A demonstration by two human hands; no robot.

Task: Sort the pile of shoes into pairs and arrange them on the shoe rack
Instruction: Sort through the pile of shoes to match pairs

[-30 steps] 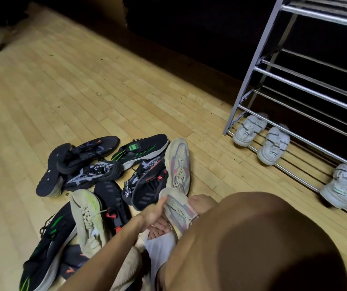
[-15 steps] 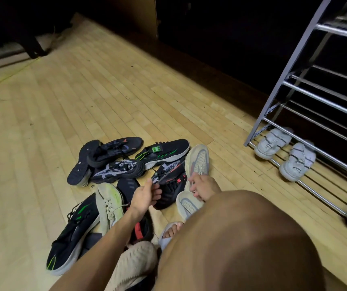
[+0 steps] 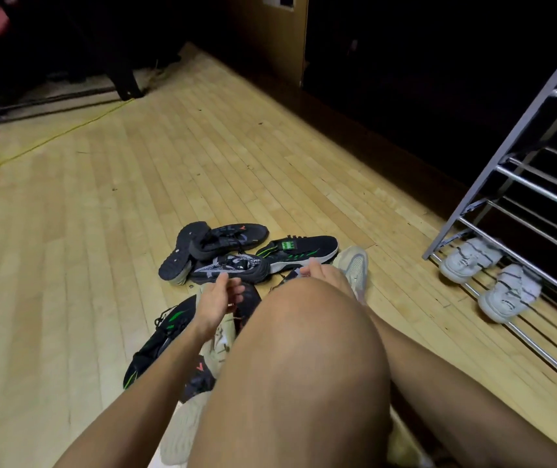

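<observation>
The pile of shoes lies on the wooden floor just beyond the person's raised knee. At its far side sit a dark shoe with an orange mark, a black shoe with green stripes and a grey-patterned shoe; a pale grey shoe lies at the right edge. Nearer, a black shoe with green accents lies to the left, with a cream shoe partly hidden behind the arm and knee.

The left hand hovers over the middle of the pile, fingers loosely spread and holding nothing. The right hand reaches past the knee toward the pile's right side; the knee hides most of it, so I cannot tell whether its fingers pinch anything.

To the right, the metal shoe rack holds one pair of white shoes side by side on its lowest tier, and the higher rails in view are bare.

As a judgement, the job is at an early stage: one pair shows on the rack, while most shoes remain mixed on the floor, unpaired.
</observation>
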